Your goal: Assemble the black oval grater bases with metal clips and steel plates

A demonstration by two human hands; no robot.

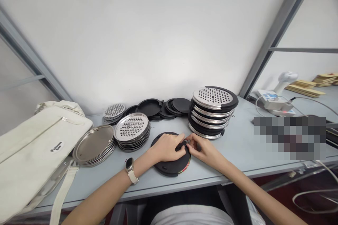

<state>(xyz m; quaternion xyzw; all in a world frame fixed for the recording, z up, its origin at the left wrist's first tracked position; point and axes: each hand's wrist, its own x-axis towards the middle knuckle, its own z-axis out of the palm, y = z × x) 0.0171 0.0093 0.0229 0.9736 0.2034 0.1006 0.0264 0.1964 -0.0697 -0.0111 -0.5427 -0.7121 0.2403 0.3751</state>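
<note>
A round black disc with a short red and yellow strip along its near right edge lies flat at the front of the table. My left hand rests across the disc, its thumb and forefinger closed on a small black part at the disc's right side. Meeting it from the right, my right hand pinches at that same spot; whatever its fingertips hold is too small to name. Beyond the right hand stands a tall stack of perforated metal discs with black rims.
Left of the disc are a stack of perforated metal plates and a stack of plain metal plates. Black round lids lie along the wall. A cream bag covers the table's left end. A white handheld device stands at the right.
</note>
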